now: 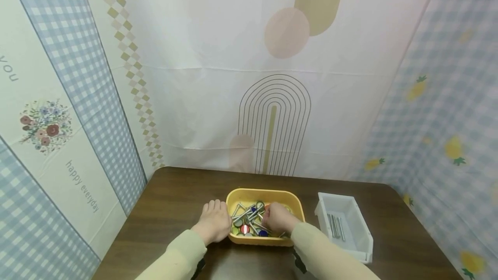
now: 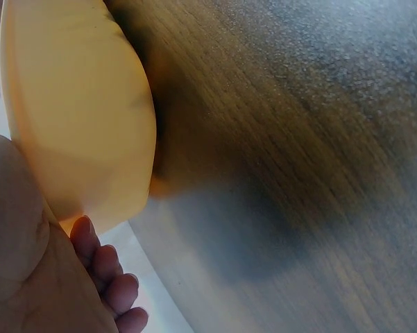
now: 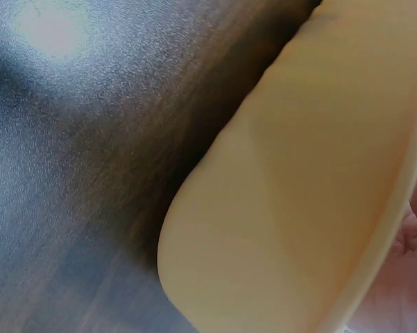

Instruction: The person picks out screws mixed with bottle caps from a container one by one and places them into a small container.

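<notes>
A yellow plastic bin [image 1: 264,241] stands on the table, holding a jumble of long silvery bolts [image 1: 242,215], a round ring-like piece [image 1: 260,205] and coloured round caps, among them a red one [image 1: 244,229] and a blue one [image 1: 263,233]. My left hand [image 1: 216,220] grips the bin's left side at the rim; the left wrist view shows fingertips [image 2: 105,260] by the outer wall. Inside the bin's right half, my right hand [image 1: 279,218] reaches among the pieces with bent fingers. Whatever its fingertips touch is hidden, and in the right wrist view the bin wall [image 3: 277,187] covers most of it.
To the right stands a white open-front bin [image 1: 355,228] with several silvery bolts [image 1: 336,227] lying side by side in it. Both bins are on a dark brown wooden table [image 1: 183,189]. Patterned cloths [image 1: 194,98] hang behind and at both sides.
</notes>
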Motion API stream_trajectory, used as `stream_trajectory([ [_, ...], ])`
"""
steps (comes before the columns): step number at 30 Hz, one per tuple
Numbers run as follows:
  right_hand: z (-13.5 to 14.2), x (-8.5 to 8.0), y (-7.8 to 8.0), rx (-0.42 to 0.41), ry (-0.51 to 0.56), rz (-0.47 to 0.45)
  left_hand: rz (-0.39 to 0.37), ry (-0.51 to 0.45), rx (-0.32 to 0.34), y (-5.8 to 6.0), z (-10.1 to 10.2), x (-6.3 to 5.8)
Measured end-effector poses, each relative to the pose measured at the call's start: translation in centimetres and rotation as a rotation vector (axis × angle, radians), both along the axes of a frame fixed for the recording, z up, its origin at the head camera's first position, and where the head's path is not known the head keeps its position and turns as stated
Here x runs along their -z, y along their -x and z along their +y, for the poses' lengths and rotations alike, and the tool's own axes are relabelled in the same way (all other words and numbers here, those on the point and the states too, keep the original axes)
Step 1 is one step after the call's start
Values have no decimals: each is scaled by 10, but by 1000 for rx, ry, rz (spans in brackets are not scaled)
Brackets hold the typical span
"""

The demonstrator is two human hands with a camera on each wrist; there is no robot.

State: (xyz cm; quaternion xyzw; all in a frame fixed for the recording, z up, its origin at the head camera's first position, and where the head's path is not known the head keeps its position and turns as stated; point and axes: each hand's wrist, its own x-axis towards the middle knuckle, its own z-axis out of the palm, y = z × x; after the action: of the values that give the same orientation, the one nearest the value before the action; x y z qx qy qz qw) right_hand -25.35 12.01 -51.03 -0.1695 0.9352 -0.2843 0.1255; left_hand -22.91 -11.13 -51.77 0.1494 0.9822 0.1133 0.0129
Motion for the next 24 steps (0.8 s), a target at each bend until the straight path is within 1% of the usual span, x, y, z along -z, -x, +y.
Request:
stream_trajectory([
  [3, 4, 0, 3, 27, 44, -9, 3, -1, -3, 1, -1, 1],
  [6, 5, -3, 3, 58, 112, -51, 3, 1, -3, 1, -1, 2],
  [9, 5, -6, 3, 110, 228, -152, 4, -4, -1, 2, 0, 2],
  [12, 4, -8, 3, 191, 374, -265, 1, -11, 1, 2, 0, 2],
  [16, 4, -5, 6, 273, 538, -352, -12, -8, -2, 2, 0, 1],
  [17, 4, -5, 7, 283, 560, -358, -13, -8, -3, 2, 0, 1],
  [19, 4, -4, 8, 295, 570, -358, -13, -8, -5, 2, 1, 1],
  [24, 6, -5, 9, 312, 540, -341, -9, -9, -2, 3, 1, 2],
])
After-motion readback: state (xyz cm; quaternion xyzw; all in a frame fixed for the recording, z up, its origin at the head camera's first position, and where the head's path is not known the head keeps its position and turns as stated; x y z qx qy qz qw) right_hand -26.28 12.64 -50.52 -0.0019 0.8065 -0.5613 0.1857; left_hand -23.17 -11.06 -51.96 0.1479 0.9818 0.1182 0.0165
